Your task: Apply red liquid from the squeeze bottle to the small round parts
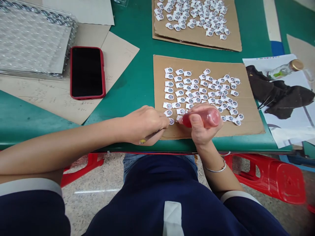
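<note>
My right hand [203, 132] is wrapped round a pink squeeze bottle [205, 118], tilted on its side with the nozzle pointing left. The nozzle tip is close to a small white piece at the front of the cardboard sheet [248, 121]; whether it touches cannot be made out. My left hand [147, 126] is closed on a slim metal tool that looks like tweezers [149, 136], with a yellow mark near its rear end. Its fingertips reach the sheet's front left, beside a white piece with a round printed emblem [171, 121]. Rows of such pieces cover the sheet, some hidden behind my right hand.
Farther back lies another cardboard sheet [197, 36] with similar pieces. On the left are a red-cased phone [87, 72], papers and a bubble-wrapped package [31, 42]. A dark cloth [280, 95] and small glass bottle [283, 70] lie right. Red stools [283, 180] stand below the table edge.
</note>
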{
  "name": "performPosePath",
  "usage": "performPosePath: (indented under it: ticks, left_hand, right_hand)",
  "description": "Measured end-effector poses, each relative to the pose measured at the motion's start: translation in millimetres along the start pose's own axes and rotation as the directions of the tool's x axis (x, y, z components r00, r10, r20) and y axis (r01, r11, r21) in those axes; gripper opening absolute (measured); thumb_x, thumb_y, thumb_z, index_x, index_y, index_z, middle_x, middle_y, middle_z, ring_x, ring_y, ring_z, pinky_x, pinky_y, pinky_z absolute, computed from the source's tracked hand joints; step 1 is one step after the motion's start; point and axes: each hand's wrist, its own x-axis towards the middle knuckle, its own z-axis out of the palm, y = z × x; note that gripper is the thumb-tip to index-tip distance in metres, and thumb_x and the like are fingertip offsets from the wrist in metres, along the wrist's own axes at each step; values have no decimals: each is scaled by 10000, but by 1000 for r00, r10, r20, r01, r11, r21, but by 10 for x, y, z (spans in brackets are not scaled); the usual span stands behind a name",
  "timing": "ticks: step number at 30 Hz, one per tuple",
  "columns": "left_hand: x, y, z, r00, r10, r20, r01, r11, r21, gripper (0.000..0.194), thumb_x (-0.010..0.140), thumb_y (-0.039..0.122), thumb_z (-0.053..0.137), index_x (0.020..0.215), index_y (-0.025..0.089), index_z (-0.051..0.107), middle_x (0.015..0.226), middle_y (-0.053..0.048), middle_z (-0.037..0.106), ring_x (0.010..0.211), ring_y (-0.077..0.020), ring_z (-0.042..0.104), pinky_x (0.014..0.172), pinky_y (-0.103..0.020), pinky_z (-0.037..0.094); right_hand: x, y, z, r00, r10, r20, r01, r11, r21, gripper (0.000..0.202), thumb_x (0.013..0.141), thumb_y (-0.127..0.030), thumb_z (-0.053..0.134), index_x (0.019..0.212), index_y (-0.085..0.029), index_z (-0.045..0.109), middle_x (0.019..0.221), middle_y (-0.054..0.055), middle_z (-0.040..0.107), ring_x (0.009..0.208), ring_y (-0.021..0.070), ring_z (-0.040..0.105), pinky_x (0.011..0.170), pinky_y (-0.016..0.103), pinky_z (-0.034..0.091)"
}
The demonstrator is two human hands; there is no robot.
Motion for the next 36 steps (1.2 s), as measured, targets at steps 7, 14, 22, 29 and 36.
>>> performPosePath:
  ticks: [7,14,22,29,36]
  left_hand:
    - [7,-30,3,1000,-4,-17,2,997,-83,123,652,47,468,623,164,490,635,0,577,568,-111,534,526,-219,374]
    - [28,-51,-8,999,-32,-18,29,985,-170,114,651,51,480,652,163,500,636,12,581,586,-102,545,539,-205,376]
    - [39,-61,-21,998,-68,-15,64,980,-191,119,633,47,489,640,164,506,615,24,578,567,-92,535,532,-195,362]
    - [38,-85,-26,998,-57,-20,51,971,-233,121,640,49,477,645,164,514,647,15,601,581,-93,554,544,-194,370]
    - [43,-86,-48,998,-57,-11,52,962,-268,129,636,40,468,630,162,506,641,10,593,574,-97,550,540,-204,367]
  right_hand:
    - [-13,1,-14,1000,8,2,-8,1000,-8,164,681,-310,651,748,-173,591,663,8,573,612,138,561,582,333,452]
    - [-25,10,-22,1000,16,25,-15,1000,-21,183,697,-351,635,761,-188,583,676,5,570,618,140,562,577,334,450]
    - [-24,11,-43,998,16,65,-14,999,-32,191,708,-362,619,779,-193,567,689,-2,561,634,137,561,601,339,458]
    - [-27,5,-28,998,36,49,-38,999,34,162,707,-325,625,771,-187,572,686,5,555,623,137,548,579,331,443]
    - [-24,8,-16,998,25,53,-26,999,33,161,707,-335,622,773,-197,570,677,6,556,626,140,545,575,329,446]
